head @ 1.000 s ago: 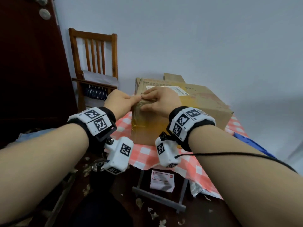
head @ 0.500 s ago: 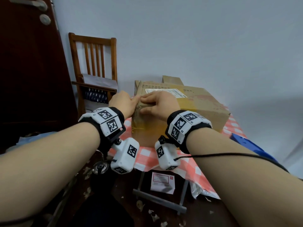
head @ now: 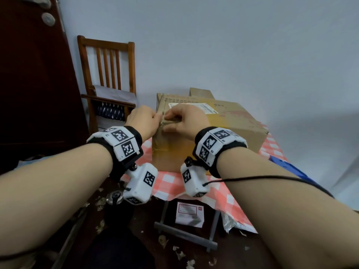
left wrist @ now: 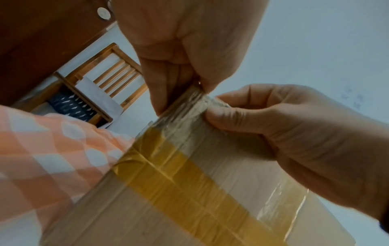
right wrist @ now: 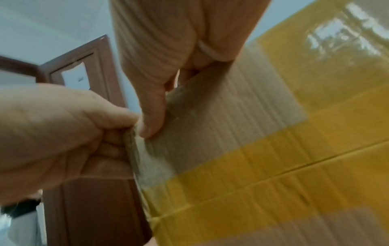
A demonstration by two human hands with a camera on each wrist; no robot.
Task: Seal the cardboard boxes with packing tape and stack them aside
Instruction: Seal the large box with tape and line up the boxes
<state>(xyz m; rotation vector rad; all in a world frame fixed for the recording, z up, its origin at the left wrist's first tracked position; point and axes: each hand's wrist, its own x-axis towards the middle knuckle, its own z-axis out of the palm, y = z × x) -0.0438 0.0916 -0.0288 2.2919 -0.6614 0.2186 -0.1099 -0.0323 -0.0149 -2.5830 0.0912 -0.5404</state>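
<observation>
Hands climbing box's near corner since a second ago, pinch now sitting at top edge; tape end likely being finished.

Head view: left hand [head: 142, 121] and right hand [head: 184, 121] meeting on cardboard box [head: 209, 136], sitting on checked tablecloth [head: 171, 183]; wooden chair [head: 106, 78] standing behind.

Left wrist view: left fingers pinching clear packing tape [left wrist: 189, 106] at corner.

Right wrist view: right fingers [right wrist: 151, 116] curling, gripping same tape strip; dark door [right wrist: 88, 208] showing beyond.

Both my arms reach forward, wrists close together. My left hand [head: 142, 121] and right hand [head: 186, 121] meet fingertip to fingertip at the near top corner of the box [head: 233, 131], both pinching tape [left wrist: 189, 106] there.
</observation>
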